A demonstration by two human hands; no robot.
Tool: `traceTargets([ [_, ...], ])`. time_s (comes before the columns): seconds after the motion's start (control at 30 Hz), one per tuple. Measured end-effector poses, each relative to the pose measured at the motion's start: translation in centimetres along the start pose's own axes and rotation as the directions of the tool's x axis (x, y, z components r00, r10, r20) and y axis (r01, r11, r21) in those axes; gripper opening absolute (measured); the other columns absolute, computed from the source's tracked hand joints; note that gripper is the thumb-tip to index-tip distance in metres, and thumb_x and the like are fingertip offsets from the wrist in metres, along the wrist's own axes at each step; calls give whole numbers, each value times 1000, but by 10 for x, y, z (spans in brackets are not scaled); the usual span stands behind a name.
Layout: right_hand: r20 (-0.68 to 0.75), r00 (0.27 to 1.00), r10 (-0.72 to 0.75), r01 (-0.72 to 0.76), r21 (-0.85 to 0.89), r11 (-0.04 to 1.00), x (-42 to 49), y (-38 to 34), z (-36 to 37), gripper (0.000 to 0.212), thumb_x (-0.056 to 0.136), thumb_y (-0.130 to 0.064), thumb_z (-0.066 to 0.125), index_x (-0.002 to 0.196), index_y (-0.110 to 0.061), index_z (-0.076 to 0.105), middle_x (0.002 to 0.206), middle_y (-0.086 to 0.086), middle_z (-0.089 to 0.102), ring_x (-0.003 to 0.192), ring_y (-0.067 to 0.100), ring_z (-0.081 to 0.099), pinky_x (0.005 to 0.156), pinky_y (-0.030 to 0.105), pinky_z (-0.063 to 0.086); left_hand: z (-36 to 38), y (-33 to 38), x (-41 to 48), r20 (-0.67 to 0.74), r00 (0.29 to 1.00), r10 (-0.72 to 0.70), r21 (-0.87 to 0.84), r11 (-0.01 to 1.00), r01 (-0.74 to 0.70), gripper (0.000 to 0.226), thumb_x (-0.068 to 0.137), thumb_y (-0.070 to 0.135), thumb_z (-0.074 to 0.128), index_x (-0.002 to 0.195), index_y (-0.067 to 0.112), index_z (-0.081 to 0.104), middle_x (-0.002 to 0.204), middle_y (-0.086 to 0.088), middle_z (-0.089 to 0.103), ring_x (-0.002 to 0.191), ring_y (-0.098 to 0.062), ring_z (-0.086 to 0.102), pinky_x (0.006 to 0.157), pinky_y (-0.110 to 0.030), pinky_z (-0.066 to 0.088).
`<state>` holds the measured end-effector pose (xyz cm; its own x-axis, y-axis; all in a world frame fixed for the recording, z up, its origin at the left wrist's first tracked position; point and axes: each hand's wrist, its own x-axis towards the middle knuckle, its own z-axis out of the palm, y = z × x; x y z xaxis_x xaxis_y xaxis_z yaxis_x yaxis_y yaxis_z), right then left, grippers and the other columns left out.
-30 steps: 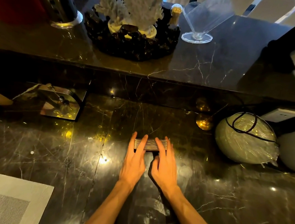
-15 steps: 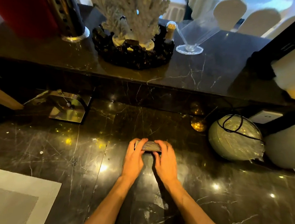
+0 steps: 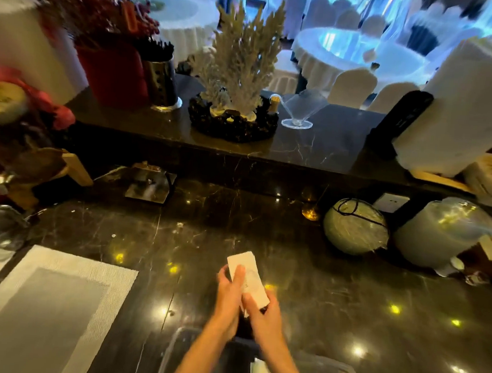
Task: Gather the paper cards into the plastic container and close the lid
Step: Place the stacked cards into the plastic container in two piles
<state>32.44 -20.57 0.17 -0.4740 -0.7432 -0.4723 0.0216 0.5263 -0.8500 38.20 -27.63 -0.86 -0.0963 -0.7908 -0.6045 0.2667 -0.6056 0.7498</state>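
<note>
I am holding the stack of paper cards (image 3: 248, 277) in both hands above the dark marble desk (image 3: 346, 312) — my left hand (image 3: 228, 299) is closing its fingers (image 3: 238, 274) around the stack's left edge, thumb lying across the pale top face, while my right hand (image 3: 265, 320) is gripping the near end, fingers curled shut on it. The stack is tilting, its far end pointing up and away from me. The clear plastic container (image 3: 327, 372) is sitting just nearer to me than the cards, directly under my forearms, lid off, with something white already lying inside — whether those are more cards I cannot tell. A woven placemat (image 3: 53, 303) is lying well to the left of the cards. Beyond the cards, on the raised ledge, a coral ornament (image 3: 238, 77) is standing in a dark basket, and to the cards' far right a wrapped round object (image 3: 356, 227) is resting against the ledge.
</note>
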Motion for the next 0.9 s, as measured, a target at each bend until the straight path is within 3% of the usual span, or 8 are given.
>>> traceTargets([
  [0.17,130,952,-277,306,-409,859,-59,-8,-33,49,91,-65,39,128,-36,52,125,-11,63,116,7,59,101,34,49,-34,26,-50,112,991,-75,86,994,65,38,105,23,40,131,-3,51,99,-19,66,81,-26,63,76,-40,54],
  [0.23,200,800,-565,590,-434,681,-72,-19,-60,60,94,-66,31,148,-40,30,156,-16,34,142,1,33,116,26,30,-51,36,-69,189,961,-202,26,979,200,40,105,25,40,132,-1,52,98,-19,68,85,-29,64,80,-45,52],
  [0.3,411,527,-744,826,-451,337,-81,-31,-71,64,99,-56,26,155,-30,15,164,-11,15,151,9,12,123,30,12,-57,39,-100,324,895,-308,-12,944,329,39,104,25,38,126,2,61,96,-20,72,86,-31,69,76,-45,55],
  [0.4,687,382,-619,898,-434,72,-92,-45,-71,62,101,-53,17,156,-27,11,164,-11,11,152,10,-1,123,41,0,-55,23,-135,431,832,-349,-10,920,391,46,101,21,34,103,3,77,92,-19,76,78,-29,75,64,-39,61],
  [0.53,608,355,-710,905,-413,99,-106,-50,-89,65,100,-55,12,157,-22,11,165,-6,10,153,18,3,124,39,-1,-56,14,-164,395,859,-326,-155,898,412,42,102,26,44,129,-2,57,117,-27,63,100,-37,60,92,-47,47],
  [0.67,754,293,-588,937,-349,19,-126,-41,-86,68,98,-58,9,156,-23,14,163,-6,18,152,9,1,124,42,3,-45,-7,-184,338,905,-258,-149,935,323,31,101,27,39,109,17,68,102,-10,77,92,-23,74,76,-41,59],
  [0.83,510,443,-737,896,-279,346,-140,-33,-108,60,100,-50,23,156,-33,9,164,-11,9,153,15,4,123,30,6,-45,-9,-204,284,936,-207,-149,955,256,38,102,26,41,120,5,67,110,-23,69,98,-35,66,90,-50,52],
  [0.9,574,489,-656,872,-298,388,-148,-15,-100,56,96,-50,28,150,-49,10,162,-16,11,152,18,8,121,33,16,-41,-20,-211,251,954,-164,-19,984,175,41,103,34,37,122,15,69,95,-7,77,85,-21,73,72,-38,59],
])
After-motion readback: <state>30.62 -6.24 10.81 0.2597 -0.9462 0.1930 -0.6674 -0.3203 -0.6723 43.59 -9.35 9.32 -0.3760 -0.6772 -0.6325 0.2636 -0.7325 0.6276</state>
